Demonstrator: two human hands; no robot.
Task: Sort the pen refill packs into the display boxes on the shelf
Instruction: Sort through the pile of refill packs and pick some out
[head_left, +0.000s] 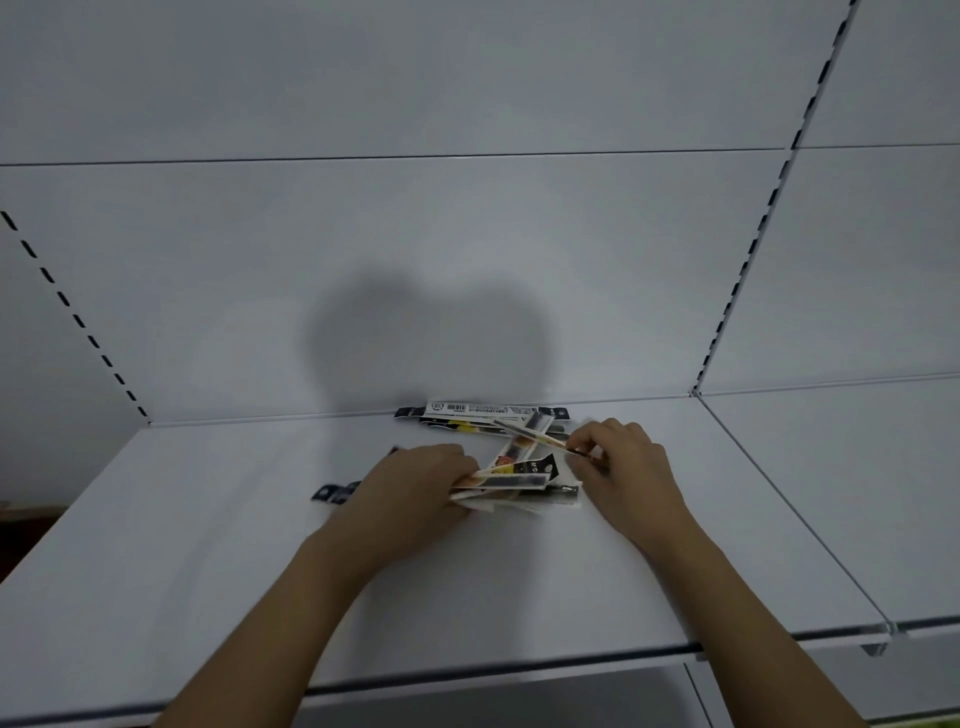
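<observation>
Several long, thin pen refill packs (493, 415) in black, white and yellow wrapping lie scattered near the back of a white shelf (208, 571). My left hand (415, 488) grips a bundle of packs (511, 480) that fans out to the right; dark pack ends (332, 492) stick out to its left. My right hand (623, 462) pinches the end of one slim pack (530, 434) that angles up and left over the pile. No display boxes are in view.
The white back panel (467, 260) rises behind the shelf, with slotted uprights at left (67, 306) and right (753, 249). A second shelf section (857, 493) adjoins on the right. The shelf's front edge (467, 670) runs below my forearms.
</observation>
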